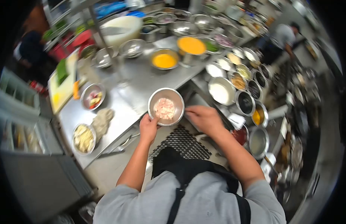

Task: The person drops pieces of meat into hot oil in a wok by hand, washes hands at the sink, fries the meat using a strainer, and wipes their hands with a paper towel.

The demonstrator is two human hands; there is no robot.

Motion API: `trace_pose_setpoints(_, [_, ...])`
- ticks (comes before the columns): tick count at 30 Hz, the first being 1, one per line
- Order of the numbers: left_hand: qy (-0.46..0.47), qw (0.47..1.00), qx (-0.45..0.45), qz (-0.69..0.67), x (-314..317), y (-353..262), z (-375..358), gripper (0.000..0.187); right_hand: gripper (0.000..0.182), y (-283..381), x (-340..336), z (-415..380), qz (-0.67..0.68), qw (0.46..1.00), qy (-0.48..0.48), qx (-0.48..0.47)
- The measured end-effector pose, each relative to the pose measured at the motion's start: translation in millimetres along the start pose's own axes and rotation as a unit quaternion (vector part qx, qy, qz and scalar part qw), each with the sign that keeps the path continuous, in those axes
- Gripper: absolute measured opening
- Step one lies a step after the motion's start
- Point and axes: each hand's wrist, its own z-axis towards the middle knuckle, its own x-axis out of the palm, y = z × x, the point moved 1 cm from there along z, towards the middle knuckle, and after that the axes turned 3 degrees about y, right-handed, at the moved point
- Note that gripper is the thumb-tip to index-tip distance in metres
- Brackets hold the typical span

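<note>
My left hand (148, 128) grips a round metal bowl (179, 98) by its near left rim, thumb over the edge. Pale pink chopped pieces that look like raw meat (164, 109) lie in the bottom of the bowl. Just right of the bowl is my right hand (204, 118), slightly blurred, its fingers drawn together and their tips near the rim. Whatever those fingers may hold is too small or hidden to make out.
A steel counter (133, 91) carries bowls of yellow liquid (164, 59) and a cutting board (61, 89) with an orange-handled knife (76, 89). To the right stand several seasoning containers (222, 90). A person (283, 37) is at the far right. Black matting (182, 142) covers floor below.
</note>
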Motion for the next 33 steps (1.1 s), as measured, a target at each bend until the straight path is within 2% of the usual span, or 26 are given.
trace_pose_setpoints(1, [0.047,0.999,-0.015,-0.018,20.6,1.0,-1.8,0.01,0.024,-13.4,13.5,6.7,-0.053,0.998,0.0,-0.017])
trace_pose_setpoints(2, [0.083,0.996,-0.027,-0.018,41.8,1.4,-3.5,0.01,0.026,-9.3,14.5,9.8,-0.106,0.993,0.021,0.036])
trace_pose_setpoints(4, [0.163,0.983,-0.027,-0.082,77.3,-2.8,-9.0,0.01,0.027,-21.1,5.2,8.4,-0.188,0.979,0.021,0.075])
trace_pose_setpoints(6, [0.201,0.976,-0.065,-0.053,103.8,-8.1,-12.0,0.011,0.024,-48.9,-4.7,-4.6,-0.226,0.957,0.115,0.14])
trace_pose_setpoints(7, [0.227,0.969,-0.08,-0.051,114.7,-3.4,-11.4,0.011,0.024,-59.9,-18.6,-17.5,-0.205,0.96,0.087,0.169])
trace_pose_setpoints(8, [0.252,0.962,-0.095,-0.047,124.3,2.9,-11.5,0.012,0.025,-49.6,-43.7,-23.5,-0.137,0.956,0.079,0.247])
trace_pose_setpoints(9, [0.305,0.948,-0.091,-0.005,131.2,12.8,-5.3,0.012,0.027,-54.2,-58.8,-37.1,-0.107,0.961,0.052,0.251])
trace_pose_setpoints(11, [0.337,0.936,-0.104,-0.006,150.8,18.9,-10.8,0.013,0.033,-50.1,-88.5,-60.9,-0.053,0.958,0.007,0.283])
trace_pose_setpoints(12, [0.354,0.929,-0.113,-0.005,162.3,17.1,-14.7,0.013,0.033,-49.7,-96.6,-73.1,-0.06,0.954,-0.005,0.294])
trace_pose_setpoints(13, [0.375,0.919,-0.115,-0.029,173.2,18.0,-19.4,0.015,0.032,-50.0,-103.5,-86.0,-0.011,0.95,-0.035,0.31])
trace_pose_setpoints(16, [0.439,0.887,-0.144,-0.021,208.3,17.9,-36.0,0.017,0.03,-34.7,-122.9,-118.2,-0.034,0.92,-0.101,0.378])
trace_pose_setpoints(18, [0.478,0.865,-0.155,0.02,231.6,22.0,-50.9,0.017,0.03,-30.3,-137.1,-142.4,-0.146,0.881,-0.078,0.443])
trace_pose_setpoints(20, [0.51,0.843,-0.167,0.027,256.7,28.7,-69.9,0.017,0.027,-29.7,-149.6,-177.7,-0.126,0.868,-0.143,0.458])
trace_pose_setpoints(22, [0.544,0.82,-0.173,0.041,280.2,35.9,-93.2,0.017,0.023,-38.1,-154.0,-220.6,-0.281,0.887,-0.143,0.337])
trace_pose_setpoints(24, [0.573,0.798,-0.179,0.057,301.3,44.3,-118.1,0.019,0.021,-34.8,-167.4,-258.3,-0.275,0.874,-0.146,0.374])
trace_pose_setpoints(26, [0.603,0.773,-0.173,0.089,324.5,56.7,-142.5,0.019,0.02,-20.1,-190.4,-288.2,-0.106,0.839,-0.245,0.473])
trace_pose_setpoints(28, [0.629,0.747,-0.195,0.091,345.2,64.4,-174.4,0.018,0.019,-17.8,-203.4,-328.6,-0.106,0.83,-0.268,0.478])
trace_pose_setpoints(30, [0.648,0.726,-0.198,0.117,369.3,76.4,-204.8,0.018,0.017,-22.1,-212.7,-372.8,-0.207,0.808,-0.241,0.496])
trace_pose_setpoints(31, [0.657,0.716,-0.209,0.108,380.8,81.7,-218.7,0.018,0.017,-18.1,-219.7,-391.2,-0.153,0.792,-0.275,0.524])
trace_pose_setpoints(32, [0.664,0.707,-0.222,0.1,391.7,88.2,-233.1,0.018,0.017,-15.7,-224.8,-409.0,-0.155,0.784,-0.285,0.529])
trace_pose_setpoints(33, [0.674,0.697,-0.224,0.099,402.7,95.5,-246.5,0.017,0.018,-14.2,-227.7,-427.6,-0.077,0.765,-0.339,0.542])
